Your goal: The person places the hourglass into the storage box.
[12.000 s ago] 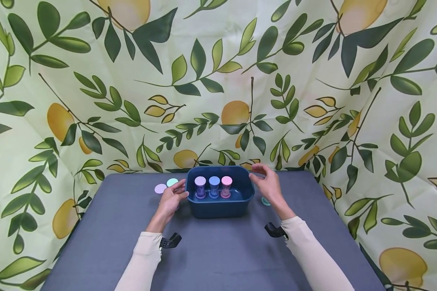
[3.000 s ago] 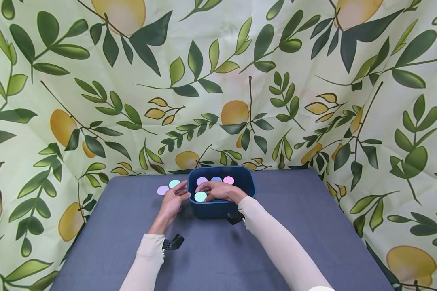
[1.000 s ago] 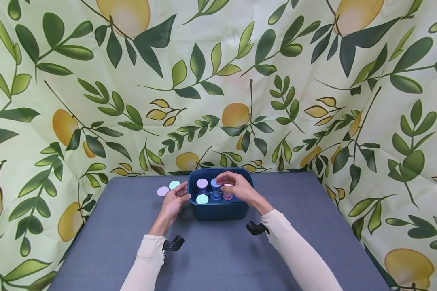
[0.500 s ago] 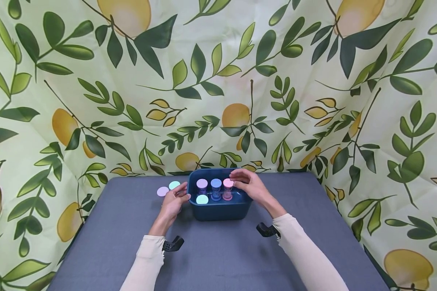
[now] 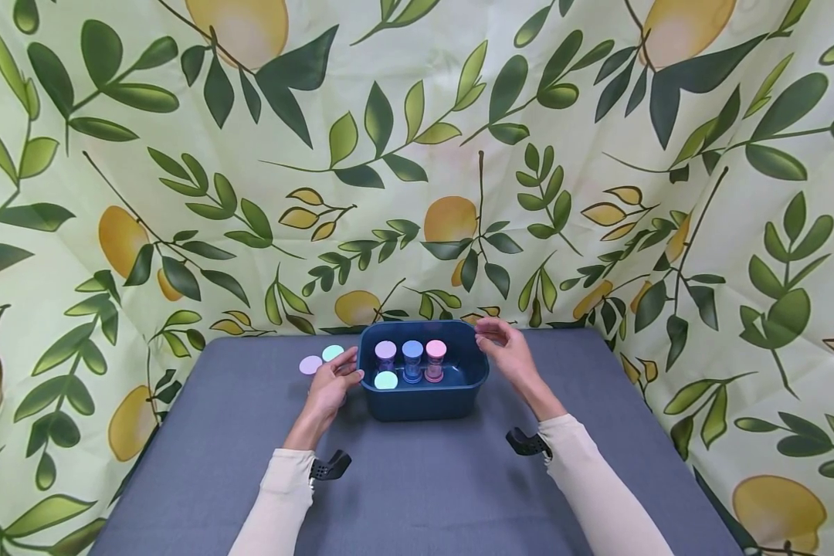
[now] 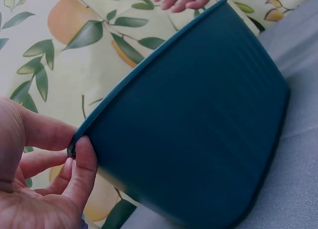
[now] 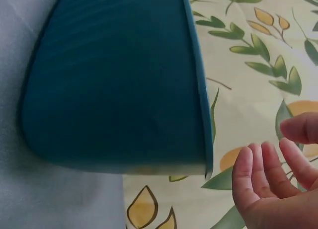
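Observation:
A dark teal tub (image 5: pixel 424 401) stands on the grey table. In it stand three sand timers with lilac (image 5: pixel 385 350), blue (image 5: pixel 412 349) and pink (image 5: pixel 435 348) tops in a row. A mint-topped timer (image 5: pixel 385 380) stands in front of the lilac one. My left hand (image 5: pixel 337 377) is at the tub's left rim. In the left wrist view that hand (image 6: pixel 74 147) pinches the tub (image 6: pixel 198 129) at its rim between thumb and fingers. My right hand (image 5: pixel 502 345) hovers just outside the right rim, empty. In the right wrist view its fingers (image 7: pixel 271 172) are loosely curled and clear of the tub (image 7: pixel 114 90).
Two more round tops, lilac (image 5: pixel 310 364) and mint (image 5: pixel 332 353), sit on the table left of the tub, behind my left hand. The grey table (image 5: pixel 424 486) stretches toward me. A lemon-print backdrop (image 5: pixel 417 154) closes off the back and both sides.
My right hand has drawn back from over the pink-topped timer inside the tub to just outside the right rim. The left hand has kept its hold on the left rim.

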Available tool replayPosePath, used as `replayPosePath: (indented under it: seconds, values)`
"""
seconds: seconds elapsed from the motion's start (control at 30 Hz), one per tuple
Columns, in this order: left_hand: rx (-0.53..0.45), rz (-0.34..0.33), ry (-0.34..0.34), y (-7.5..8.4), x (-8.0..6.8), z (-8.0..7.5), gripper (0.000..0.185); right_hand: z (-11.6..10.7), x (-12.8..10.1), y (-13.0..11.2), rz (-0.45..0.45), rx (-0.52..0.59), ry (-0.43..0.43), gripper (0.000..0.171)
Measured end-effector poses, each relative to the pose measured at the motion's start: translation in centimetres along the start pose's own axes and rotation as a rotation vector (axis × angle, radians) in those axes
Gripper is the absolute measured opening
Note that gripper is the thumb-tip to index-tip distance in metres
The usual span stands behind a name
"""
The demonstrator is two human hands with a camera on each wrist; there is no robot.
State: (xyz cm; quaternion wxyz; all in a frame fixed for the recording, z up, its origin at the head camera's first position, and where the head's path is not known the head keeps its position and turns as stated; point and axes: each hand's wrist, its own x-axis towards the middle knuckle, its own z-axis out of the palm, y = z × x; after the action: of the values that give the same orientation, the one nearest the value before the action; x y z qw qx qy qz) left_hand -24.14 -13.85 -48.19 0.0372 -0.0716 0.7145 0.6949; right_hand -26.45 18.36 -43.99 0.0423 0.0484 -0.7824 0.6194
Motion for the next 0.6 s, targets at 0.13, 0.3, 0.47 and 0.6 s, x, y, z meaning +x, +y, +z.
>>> replayPosePath:
  seconds: [0.13, 0.3, 0.47, 0.6]
  values:
    - [0.004, -0.001, -0.001, -0.1, 0.0, 0.0, 0.052, -0.4, 0.0, 0.6, 0.042, 0.036, 0.022, 0.036]
    - [0.008, -0.001, 0.004, 0.0, 0.0, 0.0, 0.052, -0.9, 0.1, 1.1, 0.098, 0.017, 0.028, 0.038]
    - [0.015, -0.007, 0.010, 0.1, -0.1, 0.1, 0.052, -1.3, 0.1, 1.8, 0.174, -0.016, 0.018, 0.041]
    - [0.016, -0.011, 0.010, 0.1, -0.1, 0.1, 0.052, -1.5, 0.2, 2.4, 0.218, 0.000, -0.016, 0.043]
